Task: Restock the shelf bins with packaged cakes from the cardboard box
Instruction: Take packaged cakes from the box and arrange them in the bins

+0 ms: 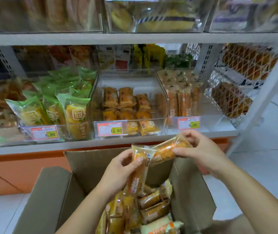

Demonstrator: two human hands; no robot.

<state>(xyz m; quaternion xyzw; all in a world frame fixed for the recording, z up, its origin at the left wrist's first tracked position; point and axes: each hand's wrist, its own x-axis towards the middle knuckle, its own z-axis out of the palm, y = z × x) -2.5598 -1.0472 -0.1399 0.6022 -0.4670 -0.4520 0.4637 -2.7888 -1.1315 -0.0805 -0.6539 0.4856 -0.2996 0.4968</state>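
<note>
An open cardboard box [87,162] stands on the floor below the shelf, with several packaged cakes [153,208] inside. My left hand [118,171] grips one long clear-wrapped orange cake [139,173] upright above the box. My right hand [200,149] pinches a second wrapped cake [167,148], lying tilted just above the first. The clear shelf bin at the right [219,120], with a 9.90 price tag [189,123], holds the same long cakes [184,100] at its left side.
The middle bin [129,115] holds small orange cake packs behind a 15.60 tag. The left bin [55,105] is packed with green-wrapped cakes. A white wire basket [233,92] with baked goods hangs at the right. An upper shelf [135,38] runs overhead. White tile floor surrounds the box.
</note>
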